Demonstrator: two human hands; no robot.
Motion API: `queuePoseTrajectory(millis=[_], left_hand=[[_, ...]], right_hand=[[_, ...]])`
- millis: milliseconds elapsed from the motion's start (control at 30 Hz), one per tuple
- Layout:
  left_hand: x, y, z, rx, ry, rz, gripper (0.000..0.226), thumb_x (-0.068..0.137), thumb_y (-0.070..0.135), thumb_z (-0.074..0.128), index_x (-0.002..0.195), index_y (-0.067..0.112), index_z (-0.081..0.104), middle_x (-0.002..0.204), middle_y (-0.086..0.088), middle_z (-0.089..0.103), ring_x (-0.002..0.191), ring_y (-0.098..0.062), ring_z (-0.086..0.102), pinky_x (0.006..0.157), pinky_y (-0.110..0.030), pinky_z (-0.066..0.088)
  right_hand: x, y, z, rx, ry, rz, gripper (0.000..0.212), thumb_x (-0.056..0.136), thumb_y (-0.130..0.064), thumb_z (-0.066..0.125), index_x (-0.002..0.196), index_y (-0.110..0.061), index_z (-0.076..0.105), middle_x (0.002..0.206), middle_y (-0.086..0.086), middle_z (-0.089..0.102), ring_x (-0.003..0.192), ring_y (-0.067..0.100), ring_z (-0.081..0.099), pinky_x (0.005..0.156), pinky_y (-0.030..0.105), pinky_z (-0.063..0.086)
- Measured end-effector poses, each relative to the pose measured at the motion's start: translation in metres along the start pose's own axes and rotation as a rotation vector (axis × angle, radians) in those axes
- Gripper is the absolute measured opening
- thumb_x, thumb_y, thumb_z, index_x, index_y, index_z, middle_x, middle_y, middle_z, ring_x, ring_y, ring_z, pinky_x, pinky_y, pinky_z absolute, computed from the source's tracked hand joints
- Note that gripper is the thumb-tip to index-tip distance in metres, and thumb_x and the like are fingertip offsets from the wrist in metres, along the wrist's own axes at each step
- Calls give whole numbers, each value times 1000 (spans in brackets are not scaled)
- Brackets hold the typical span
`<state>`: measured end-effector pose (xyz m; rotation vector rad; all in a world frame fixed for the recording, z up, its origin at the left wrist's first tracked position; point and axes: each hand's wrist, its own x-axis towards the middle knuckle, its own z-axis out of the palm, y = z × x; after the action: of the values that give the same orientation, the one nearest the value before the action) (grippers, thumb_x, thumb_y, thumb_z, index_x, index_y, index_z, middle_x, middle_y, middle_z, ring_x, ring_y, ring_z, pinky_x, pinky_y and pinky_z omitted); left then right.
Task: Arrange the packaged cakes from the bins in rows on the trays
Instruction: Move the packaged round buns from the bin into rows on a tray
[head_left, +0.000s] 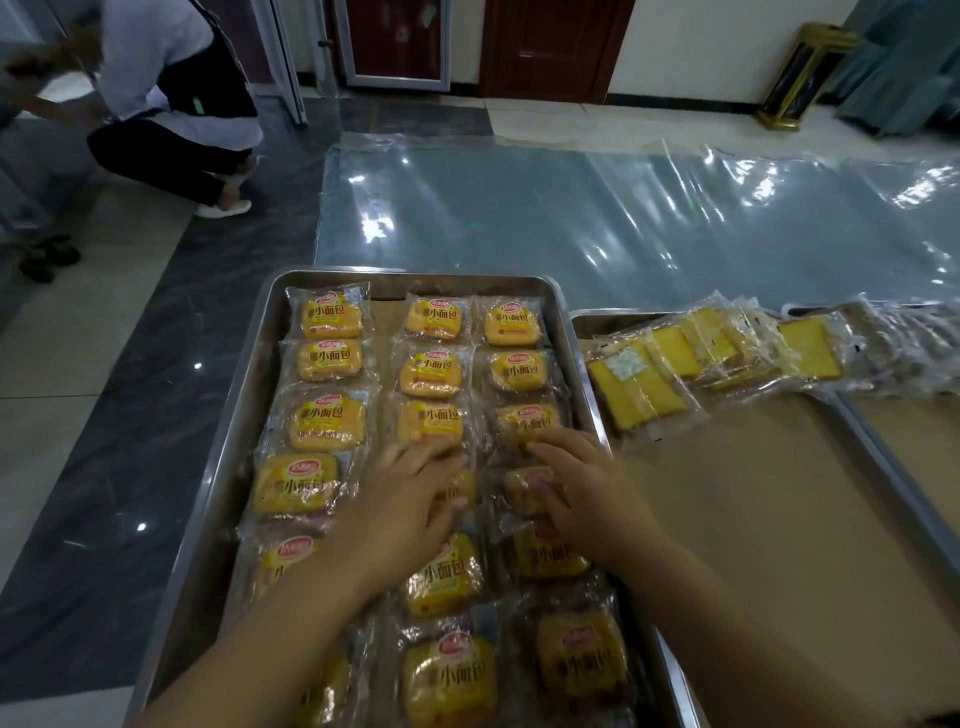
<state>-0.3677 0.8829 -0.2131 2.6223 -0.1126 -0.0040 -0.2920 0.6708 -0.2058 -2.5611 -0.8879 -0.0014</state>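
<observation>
On the tray (447, 284), the left hand (410, 499) and right hand (587, 499) press packaged cakes (327, 423), fingers (553, 451) spread flat

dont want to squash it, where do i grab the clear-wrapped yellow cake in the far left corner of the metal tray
Probably pinch the clear-wrapped yellow cake by its right wrapper margin, coming from above right. It lies flat; the silver metal tray rim crowds its left and far sides, another pack meets its near edge, and only the right faces bare brown paper liner.
</observation>
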Motion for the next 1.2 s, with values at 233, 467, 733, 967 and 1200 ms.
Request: queuePoseTrajectory(millis=[233, 467, 733, 967, 1200], left_hand=[[-28, 11, 25, 185, -187, -86, 59, 96, 49, 27, 149, 27, 11, 158, 4, 2, 142, -19, -1, 114, -40, 13], [-27, 3, 29, 116, -251, -80, 57, 99, 45, 25, 149, 23, 9, 157, 5, -7, 141, -19, -18, 115, -42, 1], [-20, -2, 30, 84, -287, -69, 59, 98, 45, 31, 148, 22, 12, 156, 5, -7, 141, -21, -22, 116, -41, -4], [-35, 11, 19, -21, -131, -90, 55, 94, 44, 43, 144, 27, 28, 156, 3, 7, 143, -21, 2, 116, -45, 18], [-73, 32, 20, 28, 2, -78, 51, 90, 51, 44, 137, 30, 41, 145, 7, 29, 132, -13, 13, 110, -35, 19]], right_hand=[[-30, -3, 21, 5, -320, 182, 50, 101, -35, 31, 149, -22, 23, 157, -9, 12, 144, 11, 0, 114, 29, 10], [-43, -10, 28, -63, -446, 229, 60, 101, -22, 32, 150, -17, -4, 157, -4, -17, 140, 16, -23, 116, 38, 5], [-34, -17, 30, -29, -559, 250, 71, 99, -18, 35, 146, -11, -18, 151, 2, -33, 135, 27, -34, 113, 42, -8], [-47, -17, 15, 68, -327, 211, 61, 98, -25, 43, 150, -19, 11, 159, -3, -3, 143, 17, -15, 116, 38, 6], [-91, -28, 3, 12, -131, 28, 47, 90, -19, 59, 135, -12, 49, 146, 4, 39, 141, 24, 23, 110, 40, 30]])
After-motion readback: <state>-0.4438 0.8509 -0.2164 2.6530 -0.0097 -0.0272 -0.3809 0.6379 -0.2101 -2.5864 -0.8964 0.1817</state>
